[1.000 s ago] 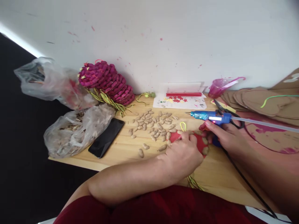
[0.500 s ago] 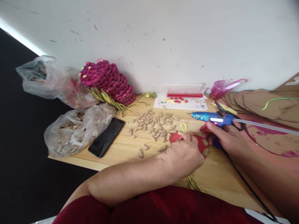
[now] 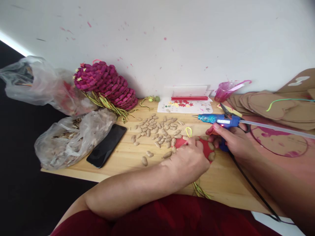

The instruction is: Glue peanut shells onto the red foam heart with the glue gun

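Note:
My right hand is wrapped round the handle of a blue glue gun, whose nozzle points left and which has a long clear glue stick at its back. My left hand lies over a red piece with peanuts along its edge; its fingers are bent down and pressed together, and what they grip, if anything, is hidden. A yellow loop stands out at the top of the red piece, and yellow-green strings hang below it. Loose peanuts lie to the left of my left hand.
At the left are a black phone, a plastic bag of peanuts and a stack of magenta peanut-covered pieces. Paper stars lie on a white sheet. Right: pink cup, scissors, cardboard shapes, black cord.
The whole view has shifted a little, so most things appear further left. Both hands keep nearly the same pose over the red piece and on the glue gun.

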`<state>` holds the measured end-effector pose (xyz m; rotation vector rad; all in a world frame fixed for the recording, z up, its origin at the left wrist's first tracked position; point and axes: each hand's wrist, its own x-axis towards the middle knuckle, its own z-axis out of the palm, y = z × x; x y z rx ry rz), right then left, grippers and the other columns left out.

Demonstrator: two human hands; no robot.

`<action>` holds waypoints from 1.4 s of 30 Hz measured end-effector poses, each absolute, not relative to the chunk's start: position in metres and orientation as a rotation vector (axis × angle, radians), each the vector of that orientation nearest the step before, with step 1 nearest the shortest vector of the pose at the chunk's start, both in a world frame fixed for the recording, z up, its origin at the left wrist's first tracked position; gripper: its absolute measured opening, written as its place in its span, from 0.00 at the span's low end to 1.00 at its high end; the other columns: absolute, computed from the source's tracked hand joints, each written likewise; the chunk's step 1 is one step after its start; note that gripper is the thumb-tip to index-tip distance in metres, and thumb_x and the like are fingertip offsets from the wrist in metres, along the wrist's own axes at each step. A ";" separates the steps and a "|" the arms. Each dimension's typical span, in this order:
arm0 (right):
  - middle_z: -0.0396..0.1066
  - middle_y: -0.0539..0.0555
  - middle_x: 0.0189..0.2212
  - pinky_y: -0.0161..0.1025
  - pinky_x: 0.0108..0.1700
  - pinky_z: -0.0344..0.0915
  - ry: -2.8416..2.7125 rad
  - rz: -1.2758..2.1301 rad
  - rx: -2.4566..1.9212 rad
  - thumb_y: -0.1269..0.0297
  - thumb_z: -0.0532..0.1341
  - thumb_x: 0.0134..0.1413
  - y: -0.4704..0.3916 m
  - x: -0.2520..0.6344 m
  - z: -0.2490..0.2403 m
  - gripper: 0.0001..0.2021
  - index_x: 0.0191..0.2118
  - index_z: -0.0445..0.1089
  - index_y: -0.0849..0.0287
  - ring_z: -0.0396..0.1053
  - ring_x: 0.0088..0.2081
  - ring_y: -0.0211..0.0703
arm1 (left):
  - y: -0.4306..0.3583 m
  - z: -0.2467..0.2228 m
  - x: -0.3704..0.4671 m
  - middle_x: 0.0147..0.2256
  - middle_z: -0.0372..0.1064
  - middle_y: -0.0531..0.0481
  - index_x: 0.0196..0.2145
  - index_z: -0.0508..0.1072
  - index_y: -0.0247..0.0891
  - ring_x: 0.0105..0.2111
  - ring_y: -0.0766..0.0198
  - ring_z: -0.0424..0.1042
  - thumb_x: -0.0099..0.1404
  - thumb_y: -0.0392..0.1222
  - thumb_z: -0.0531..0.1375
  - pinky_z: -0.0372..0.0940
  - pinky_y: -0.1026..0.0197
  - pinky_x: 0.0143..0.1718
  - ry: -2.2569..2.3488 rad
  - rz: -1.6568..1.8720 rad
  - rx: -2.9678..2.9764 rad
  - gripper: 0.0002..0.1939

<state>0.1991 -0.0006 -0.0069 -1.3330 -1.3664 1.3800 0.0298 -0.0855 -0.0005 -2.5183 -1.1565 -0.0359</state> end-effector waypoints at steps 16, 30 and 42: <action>0.73 0.52 0.21 0.34 0.23 0.62 -1.394 1.396 -1.315 0.39 0.69 0.50 -0.002 0.201 -0.009 0.25 0.30 0.74 0.60 0.67 0.18 0.36 | -0.081 0.006 0.029 0.31 0.70 0.45 0.35 0.72 0.32 0.35 0.57 0.74 0.69 0.35 0.60 0.70 0.59 0.35 -1.123 0.037 -2.529 0.04; 0.73 0.52 0.21 0.34 0.22 0.62 -1.420 1.400 -1.311 0.40 0.68 0.52 -0.001 0.202 -0.011 0.24 0.30 0.74 0.60 0.67 0.19 0.36 | -0.082 0.005 0.029 0.31 0.69 0.46 0.36 0.73 0.32 0.35 0.58 0.72 0.69 0.33 0.60 0.69 0.59 0.35 -1.111 0.044 -2.525 0.03; 0.73 0.51 0.21 0.34 0.22 0.63 -1.428 1.403 -1.306 0.40 0.68 0.53 -0.001 0.202 -0.011 0.23 0.30 0.73 0.59 0.67 0.18 0.36 | -0.082 0.005 0.029 0.31 0.70 0.45 0.31 0.70 0.33 0.35 0.57 0.73 0.68 0.33 0.60 0.68 0.58 0.34 -1.094 0.053 -2.538 0.06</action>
